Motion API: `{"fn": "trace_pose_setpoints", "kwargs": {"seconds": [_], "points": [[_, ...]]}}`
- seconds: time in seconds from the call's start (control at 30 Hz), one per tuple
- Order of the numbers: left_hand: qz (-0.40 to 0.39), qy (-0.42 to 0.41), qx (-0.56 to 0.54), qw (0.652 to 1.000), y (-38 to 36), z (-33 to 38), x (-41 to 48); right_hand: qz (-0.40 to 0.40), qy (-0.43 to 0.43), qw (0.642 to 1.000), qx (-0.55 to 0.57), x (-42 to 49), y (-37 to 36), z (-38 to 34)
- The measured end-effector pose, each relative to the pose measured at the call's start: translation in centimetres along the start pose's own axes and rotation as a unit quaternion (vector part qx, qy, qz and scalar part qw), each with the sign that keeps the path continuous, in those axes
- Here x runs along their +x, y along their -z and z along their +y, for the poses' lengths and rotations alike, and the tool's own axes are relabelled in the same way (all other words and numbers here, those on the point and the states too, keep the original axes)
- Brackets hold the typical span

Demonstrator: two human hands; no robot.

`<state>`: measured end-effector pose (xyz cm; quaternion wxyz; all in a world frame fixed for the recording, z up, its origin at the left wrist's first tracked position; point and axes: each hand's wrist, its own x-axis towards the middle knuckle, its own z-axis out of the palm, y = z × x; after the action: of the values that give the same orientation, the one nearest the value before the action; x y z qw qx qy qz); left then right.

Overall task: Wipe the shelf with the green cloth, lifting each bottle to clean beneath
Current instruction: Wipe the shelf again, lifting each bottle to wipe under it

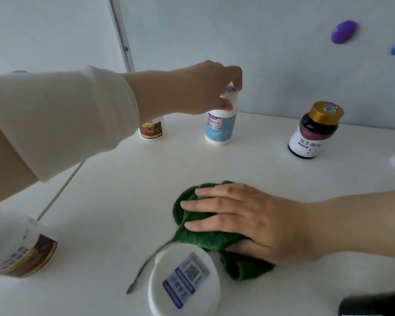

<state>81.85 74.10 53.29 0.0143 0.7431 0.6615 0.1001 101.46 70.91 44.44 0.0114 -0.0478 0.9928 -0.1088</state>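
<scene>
**Left hand takes the blue-label bottle by its cap**

The left hand reaches to the back of the white shelf. Its grip is closed on the cap of the blue-label bottle, thumb on the near side and fingertips over the top. The bottle is upright and its base seems to be on the shelf. The right hand lies flat with straight fingers, pressing the green cloth. The cloth is bunched nearer the front, well apart from that bottle.

The bottle looks like a small plastic pill bottle: light, stiff, smooth-sided and unlikely to break. A pinch at the cap should lift it, but a loose cap could let go, so a hold lower on the labelled body would be safer. The cloth is soft and thick and folds under the palm. A loose thread trails from it past the white-lidded bottle in front.

A gold-capped dark bottle stands to the right. One brown-label bottle stands behind the sleeve.
</scene>
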Motion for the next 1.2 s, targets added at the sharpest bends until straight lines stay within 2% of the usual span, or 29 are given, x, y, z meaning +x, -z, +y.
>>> {"fn": "trace_pose_setpoints", "kwargs": {"seconds": [0.07,0.2,0.23,0.27,0.4,0.43,0.47,0.63,0.67,0.73,0.8,0.83,0.93,1.03,1.07,1.13,1.2], "points": [[0.002,0.003,-0.007,1.0,-0.3,0.0,0.0,-0.01,-0.001,1.0,-0.006,0.5,0.5,0.9],[0.006,0.009,-0.011,1.0,-0.3,-0.1,-0.3,0.027,-0.143,0.989,-0.034,4.0,1.7,3.9],[0.007,0.011,-0.011,1.0,-0.3,-0.1,-0.3,0.029,-0.156,0.987,-0.035,4.5,1.5,4.0],[0.009,0.013,-0.012,1.0,-0.3,-0.1,-0.4,0.031,-0.142,0.989,-0.039,4.7,1.2,3.4],[0.023,0.013,-0.032,0.999,-0.4,-0.1,-0.5,0.009,0.048,0.999,-0.014,4.2,0.0,0.6],[0.026,0.011,-0.035,0.999,-0.5,-0.1,-0.5,0.003,0.059,0.998,-0.004,4.2,0.1,0.7],[0.026,0.008,-0.034,0.999,-0.5,-0.1,-0.5,0.0,0.043,0.999,0.002,4.6,0.5,1.1],[0.011,-0.012,-0.016,1.0,0.5,-1.1,-1.5,0.02,-0.145,0.989,-0.014,8.4,1.6,2.9],[0.022,-0.015,-0.016,1.0,1.2,-1.7,-1.9,0.015,-0.142,0.99,-0.016,8.6,1.3,2.4],[0.037,-0.012,-0.015,0.999,2.9,-3.6,-2.7,0.01,-0.065,0.998,-0.007,8.6,0.7,0.6],[0.01,0.0,0.01,1.0,4.1,-6.1,-3.8,-0.017,0.017,1.0,0.005,8.7,0.6,-0.5],[-0.019,0.006,0.026,0.999,4.3,-7.3,-4.4,-0.029,0.028,0.999,0.011,9.1,0.9,-0.5],[-0.077,0.015,0.039,0.996,3.6,-9.8,-5.8,-0.037,-0.062,0.997,0.011,11.2,2.0,1.0],[-0.063,-0.001,0.011,0.998,2.8,-11.2,-5.9,-0.026,-0.133,0.99,-0.032,13.3,1.9,1.3],[-0.056,-0.004,-0.006,0.998,2.6,-11.6,-5.8,-0.014,-0.117,0.992,-0.035,13.5,1.5,0.5],[-0.046,-0.01,-0.032,0.998,2.2,-12.1,-5.6,0.006,-0.03,0.999,-0.019,13.1,0.6,-1.2],[-0.043,-0.019,-0.036,0.998,2.1,-12.4,-5.4,-0.01,0.038,0.999,-0.006,12.8,0.3,-1.9]]}}
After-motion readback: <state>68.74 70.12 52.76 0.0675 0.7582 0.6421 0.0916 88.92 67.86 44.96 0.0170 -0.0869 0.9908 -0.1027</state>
